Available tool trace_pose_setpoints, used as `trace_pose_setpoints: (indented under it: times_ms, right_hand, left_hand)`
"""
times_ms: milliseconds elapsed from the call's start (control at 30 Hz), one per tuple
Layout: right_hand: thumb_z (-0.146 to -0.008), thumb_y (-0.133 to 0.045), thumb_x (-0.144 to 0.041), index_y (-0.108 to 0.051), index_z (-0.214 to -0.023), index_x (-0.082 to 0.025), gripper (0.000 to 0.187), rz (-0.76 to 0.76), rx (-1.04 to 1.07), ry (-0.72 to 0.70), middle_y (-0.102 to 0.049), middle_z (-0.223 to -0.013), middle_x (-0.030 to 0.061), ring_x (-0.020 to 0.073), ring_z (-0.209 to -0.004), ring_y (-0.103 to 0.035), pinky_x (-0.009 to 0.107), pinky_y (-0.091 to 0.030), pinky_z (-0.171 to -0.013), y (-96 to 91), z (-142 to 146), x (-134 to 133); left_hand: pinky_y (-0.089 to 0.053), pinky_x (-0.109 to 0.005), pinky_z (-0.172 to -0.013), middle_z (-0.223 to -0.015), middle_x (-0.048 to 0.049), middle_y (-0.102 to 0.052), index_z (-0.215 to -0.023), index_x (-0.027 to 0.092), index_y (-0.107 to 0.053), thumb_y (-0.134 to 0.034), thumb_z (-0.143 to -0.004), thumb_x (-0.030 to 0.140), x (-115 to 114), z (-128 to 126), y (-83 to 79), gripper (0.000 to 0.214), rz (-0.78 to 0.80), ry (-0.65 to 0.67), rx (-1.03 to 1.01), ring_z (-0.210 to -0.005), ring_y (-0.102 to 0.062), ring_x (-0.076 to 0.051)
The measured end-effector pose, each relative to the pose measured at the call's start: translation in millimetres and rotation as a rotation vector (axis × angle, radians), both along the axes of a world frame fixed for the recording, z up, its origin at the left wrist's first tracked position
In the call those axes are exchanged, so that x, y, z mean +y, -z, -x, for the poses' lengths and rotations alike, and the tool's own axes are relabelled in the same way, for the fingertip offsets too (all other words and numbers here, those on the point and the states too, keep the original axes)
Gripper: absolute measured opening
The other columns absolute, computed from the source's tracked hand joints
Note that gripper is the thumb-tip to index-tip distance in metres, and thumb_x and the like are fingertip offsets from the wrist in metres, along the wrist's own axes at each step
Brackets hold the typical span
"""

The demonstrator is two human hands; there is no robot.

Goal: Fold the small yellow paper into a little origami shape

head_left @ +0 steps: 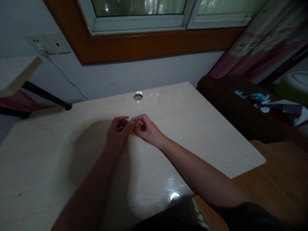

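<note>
A small yellow-orange piece (132, 130), thin and maybe paper, is pinched between my two hands just over the pale wood-grain table (183, 128). My left hand (117, 129) grips its left side between thumb and fingertips. From the right, my right hand (145, 128) holds the other side with curled fingers. Most of the piece is hidden behind the fingers, so its full shape does not show.
A round cable hole (138, 97) lies near the table's back edge. At the left stands a raised shelf (19, 72) on black legs. A white cable (64, 77) hangs from the wall socket (48, 44). Dark furniture (228, 106) bearing assorted items stands at the right.
</note>
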State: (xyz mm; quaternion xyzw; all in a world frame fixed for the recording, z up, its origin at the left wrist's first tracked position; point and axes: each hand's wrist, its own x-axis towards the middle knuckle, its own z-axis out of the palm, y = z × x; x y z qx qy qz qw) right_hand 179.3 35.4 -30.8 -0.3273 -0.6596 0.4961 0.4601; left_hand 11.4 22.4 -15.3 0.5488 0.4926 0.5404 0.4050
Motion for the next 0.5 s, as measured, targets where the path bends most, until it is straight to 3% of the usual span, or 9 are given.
trace_pose_setpoints:
  times_ms: [133,300,500]
  right_hand:
    - [-0.08,-0.065,-0.019,-0.05,-0.11,-0.024,0.033,0.037,0.035,0.004,-0.062,-0.087,-0.0019,0.0115,-0.073,-0.059,0.026,-0.047,-0.068,-2.7,-0.2,-0.6]
    - [-0.083,-0.067,-0.029,-0.057,-0.102,-0.023,0.023,0.119,0.102,-0.006,-0.064,-0.089,-0.0004,0.0116,-0.075,-0.062,0.026,-0.049,-0.069,-6.3,1.9,-0.8]
    - [-0.078,-0.074,-0.03,-0.066,-0.089,-0.021,0.017,0.149,0.041,0.008,-0.063,-0.073,-0.0034,0.0106,-0.065,-0.058,0.024,-0.046,-0.063,-10.3,2.9,-4.2]
  left_hand:
    - [-0.05,-0.021,-0.066,-0.08,0.0013,-0.06,-0.1,0.02,-0.065,-0.07,-0.078,0.028,-1.2,0.4,-1.7,0.024,-0.009,-0.024,-0.002,-0.071,-0.06,-0.011]
    - [-0.052,-0.022,-0.066,-0.081,-0.0003,-0.062,-0.096,0.019,-0.066,-0.068,-0.079,0.028,-0.4,1.1,-5.2,0.019,-0.058,-0.168,0.002,-0.072,-0.062,-0.012]
    - [-0.054,-0.023,-0.067,-0.082,-0.0008,-0.064,-0.091,0.018,-0.065,-0.07,-0.078,0.028,0.0,0.7,-6.7,0.017,-0.061,-0.248,0.002,-0.072,-0.064,-0.012]
